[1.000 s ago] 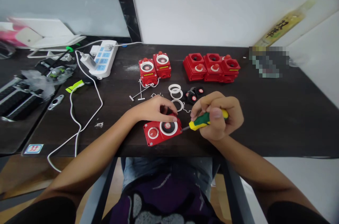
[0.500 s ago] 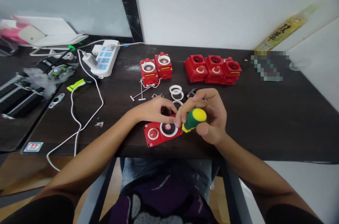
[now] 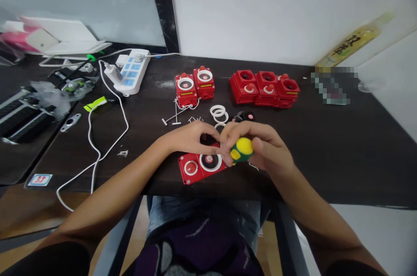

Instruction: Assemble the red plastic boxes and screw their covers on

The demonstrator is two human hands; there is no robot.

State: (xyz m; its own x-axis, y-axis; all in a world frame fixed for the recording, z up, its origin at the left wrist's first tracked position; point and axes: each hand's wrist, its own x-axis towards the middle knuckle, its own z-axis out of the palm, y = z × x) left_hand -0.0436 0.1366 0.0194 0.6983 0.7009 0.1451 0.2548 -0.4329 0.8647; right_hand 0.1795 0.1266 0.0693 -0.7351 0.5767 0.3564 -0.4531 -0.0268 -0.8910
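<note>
A red alarm box (image 3: 196,174) with a small red lamp and a white-ringed black speaker lies near the table's front edge. My left hand (image 3: 193,137) grips its far side, thumb by the ring and fingertips partly hidden. Over the box's right end, my right hand (image 3: 269,147) is closed around a stubby green-and-yellow screwdriver (image 3: 243,149). Its handle end faces me, and the hand and handle hide the tip. Just beyond my hands lie loose white rings (image 3: 220,114), small screws (image 3: 196,119) and black round parts (image 3: 243,116).
Two red alarm boxes with white rings (image 3: 195,84) stand farther back, with T-shaped metal rods (image 3: 176,115) before them. Several red boxes without rings (image 3: 263,90) stand right of these. A white power strip (image 3: 133,71) and its cable (image 3: 125,115) occupy the left.
My right hand has turned the screwdriver, so its handle points more straight at me. A short white strand now shows beneath that hand. My left hand keeps its hold on the box.
</note>
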